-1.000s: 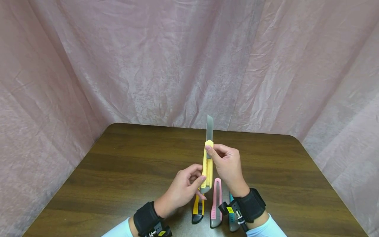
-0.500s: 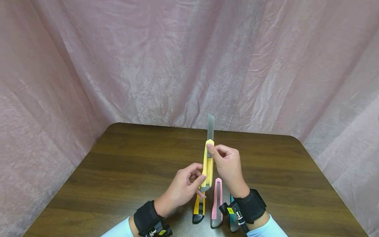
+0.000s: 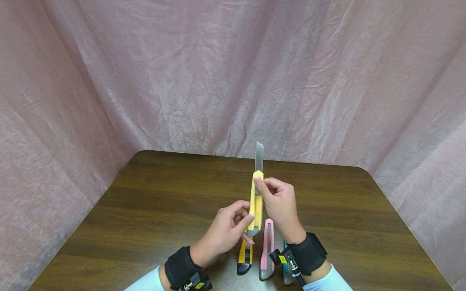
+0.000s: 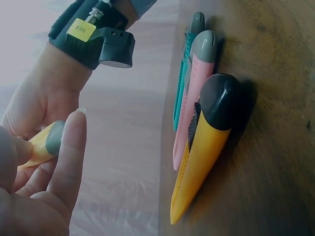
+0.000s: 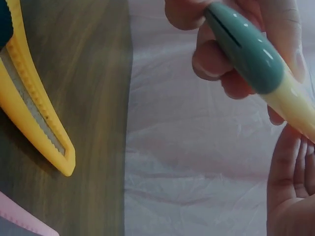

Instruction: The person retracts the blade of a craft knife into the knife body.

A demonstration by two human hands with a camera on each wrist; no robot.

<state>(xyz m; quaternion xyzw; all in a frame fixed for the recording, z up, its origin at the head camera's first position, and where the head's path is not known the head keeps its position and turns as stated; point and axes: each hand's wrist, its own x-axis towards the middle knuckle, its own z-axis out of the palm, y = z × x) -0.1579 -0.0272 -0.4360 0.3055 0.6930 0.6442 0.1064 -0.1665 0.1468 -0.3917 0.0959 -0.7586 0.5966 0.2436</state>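
Both hands hold a pale yellow utility knife (image 3: 256, 208) upright above the table, its grey blade (image 3: 259, 157) extended from the top. My left hand (image 3: 227, 226) pinches the lower end near the grey end cap (image 5: 251, 54). Higher up, my right hand (image 3: 282, 200) pinches the body just below the blade, thumb on the front face. On the table beneath lie three more utility knives: an orange-yellow one with a black end (image 4: 204, 142), a pink one (image 3: 267, 250) and a teal one (image 4: 182, 83), the last partly hidden behind the right wrist in the head view.
The brown wooden table (image 3: 164, 182) has rounded far corners. Pink curtains (image 3: 204, 81) hang behind and at both sides of it. Each wrist wears a black band with a small camera (image 3: 309, 252).
The hands and the pale yellow knife stay almost in place. The blade tip dips very slightly compared with half a second ago.
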